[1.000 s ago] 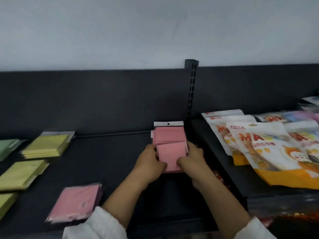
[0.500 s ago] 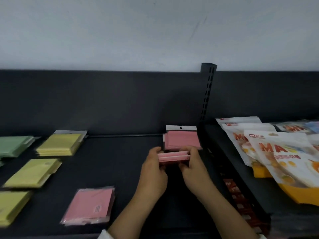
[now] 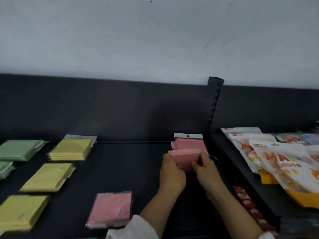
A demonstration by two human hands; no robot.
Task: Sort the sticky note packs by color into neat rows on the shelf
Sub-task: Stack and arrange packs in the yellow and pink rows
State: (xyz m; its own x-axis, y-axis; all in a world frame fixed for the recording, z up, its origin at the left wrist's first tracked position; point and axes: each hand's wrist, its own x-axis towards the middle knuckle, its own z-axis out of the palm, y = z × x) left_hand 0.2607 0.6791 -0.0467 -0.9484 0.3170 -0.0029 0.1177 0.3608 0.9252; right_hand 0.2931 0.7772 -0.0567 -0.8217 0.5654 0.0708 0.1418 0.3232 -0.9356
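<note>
Head view, the only view.

Both hands meet at the right end of the dark shelf (image 3: 124, 171). The left hand (image 3: 170, 171) and right hand (image 3: 205, 168) hold a small bundle of pink packs (image 3: 185, 158) between them. Fingers curl round the bundle's left and right edges, thumbs toward the camera. The bundle is tilted, far edge raised, just in front of the rear pink stack (image 3: 189, 144), which sits against the back panel beside the slotted upright (image 3: 214, 107). Whether bundle and stack touch: cannot tell.

One loose pink pack (image 3: 112, 210) lies flat near the front edge, well apart from the others. Three yellow stacks (image 3: 70, 150) run front to back on the left; green stacks (image 3: 19, 150) lie beyond them at the frame edge. Snack bags (image 3: 284, 161) fill the neighbouring shelf on the right.

Handling, as judged:
- The packs look light and thin, in glossy film sleeves.
- They are likely slippery against each other, so a bundle may fan out if squeezed unevenly.
- Best hold is on opposite side edges, with light pressure.
- The loose pack needs a fingertip under one edge to lift it.
</note>
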